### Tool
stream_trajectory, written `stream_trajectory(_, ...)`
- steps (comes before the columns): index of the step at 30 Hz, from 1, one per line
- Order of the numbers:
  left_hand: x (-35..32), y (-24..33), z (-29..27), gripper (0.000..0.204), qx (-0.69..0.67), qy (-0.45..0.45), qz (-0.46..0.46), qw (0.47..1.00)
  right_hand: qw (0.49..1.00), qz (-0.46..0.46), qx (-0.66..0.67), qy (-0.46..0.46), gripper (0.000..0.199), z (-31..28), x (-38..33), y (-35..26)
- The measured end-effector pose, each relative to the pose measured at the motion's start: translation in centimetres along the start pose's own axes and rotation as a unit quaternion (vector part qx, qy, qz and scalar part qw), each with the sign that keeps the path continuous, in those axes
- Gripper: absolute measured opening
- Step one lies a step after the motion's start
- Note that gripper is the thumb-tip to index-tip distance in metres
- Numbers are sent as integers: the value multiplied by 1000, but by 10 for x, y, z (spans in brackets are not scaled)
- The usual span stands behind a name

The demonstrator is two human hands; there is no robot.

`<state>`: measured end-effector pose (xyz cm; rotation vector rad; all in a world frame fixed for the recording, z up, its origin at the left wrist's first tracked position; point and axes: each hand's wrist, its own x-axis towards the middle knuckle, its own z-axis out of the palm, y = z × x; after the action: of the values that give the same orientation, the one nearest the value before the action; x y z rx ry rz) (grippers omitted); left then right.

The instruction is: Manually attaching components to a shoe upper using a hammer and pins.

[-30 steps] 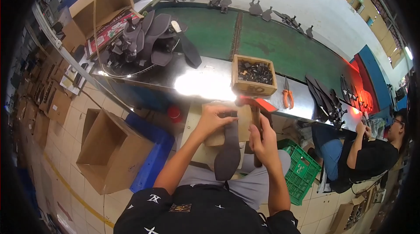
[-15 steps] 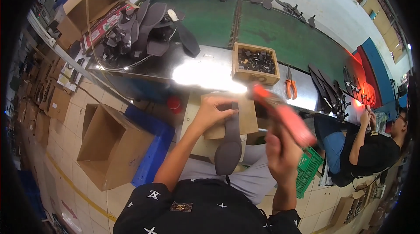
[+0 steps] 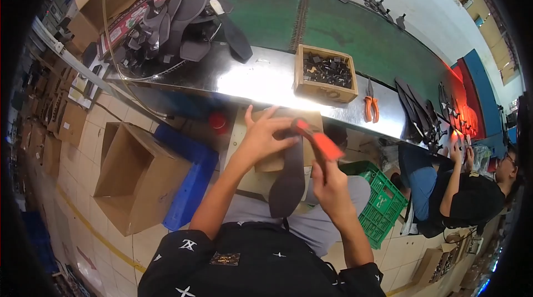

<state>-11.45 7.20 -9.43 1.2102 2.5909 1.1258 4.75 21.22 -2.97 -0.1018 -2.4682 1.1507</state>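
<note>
A dark grey shoe sole [image 3: 287, 189] lies lengthwise in front of me, its broad end toward my lap and its narrow end on a brown board [image 3: 270, 162]. My left hand [image 3: 264, 139] is closed at the sole's narrow end, thumb and index finger pinching there while other fingers stick up. Whether a small part sits between those fingertips is hidden. My right hand [image 3: 335, 192] grips a red-handled hammer [image 3: 322, 144]; its head is right over the narrow end, close to my left fingertips. Contact between head and sole cannot be made out.
On the metal bench ledge stand a wooden box [image 3: 325, 91] of small dark parts, orange-handled pliers [image 3: 371, 107] and a pile of soles [image 3: 189, 19]. Behind runs a green belt [image 3: 344, 30]. A cardboard box [image 3: 130, 177], blue bin [image 3: 191, 186], green crate [image 3: 383, 202] and a co-worker [image 3: 477, 197] are nearby.
The hammer has come down and left, from raised at the right to over the sole's narrow end. My left hand stays there, its other fingers now spread upward.
</note>
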Motion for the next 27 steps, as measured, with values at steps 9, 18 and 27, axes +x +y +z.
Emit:
stream_trajectory(9,-52,54,-37,22,-288,-108,155,939,994,-56,-96,13,41,-24,20,12)
stream_trajectory(18,-92,112,-71,23,-430,-282,-34,857,982,-51,118,-139,46,-11,2,-2)
stream_trajectory(27,-107,137,-59,36,-631,-396,-170,645,785,87,608,-84,62,1,-68,-36)
